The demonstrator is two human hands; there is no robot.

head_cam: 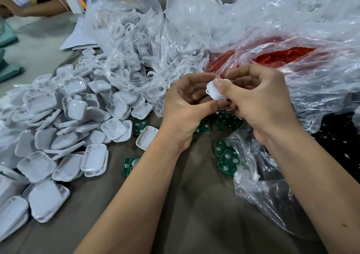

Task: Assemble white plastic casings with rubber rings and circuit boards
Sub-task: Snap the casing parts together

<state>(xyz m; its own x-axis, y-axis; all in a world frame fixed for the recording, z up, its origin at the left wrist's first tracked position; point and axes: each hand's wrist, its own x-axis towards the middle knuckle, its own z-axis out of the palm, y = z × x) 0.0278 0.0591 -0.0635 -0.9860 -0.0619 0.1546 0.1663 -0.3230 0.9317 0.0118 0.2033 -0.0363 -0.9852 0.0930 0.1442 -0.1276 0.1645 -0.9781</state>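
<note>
**Both hands on one white casing**

I hold a small white plastic casing (215, 91) up above the worktop (175, 205), between my two hands. My right hand (261, 101) has its thumb pressed flat on the top of the casing and its fingers (247, 72) curled round behind it. My left hand (187, 105) pinches from the other side: its thumb tip sits just under the casing and its fingers are curled in towards the palm. Whether a ring or a board is already inside the casing, I cannot tell; my thumbs hide it.

To my left lies a big heap of white casings (64, 129), spilling from a clear plastic bag (132, 45). Green circuit boards (228, 161) lie scattered on the worktop under and between my wrists, some half under another clear bag (272, 185) on my right. Behind my hands a crumpled bag holds a mass of red parts (276, 56). At the far left edge another person's arm (29, 8) rests on the worktop, near a white charger block (75, 5).
</note>
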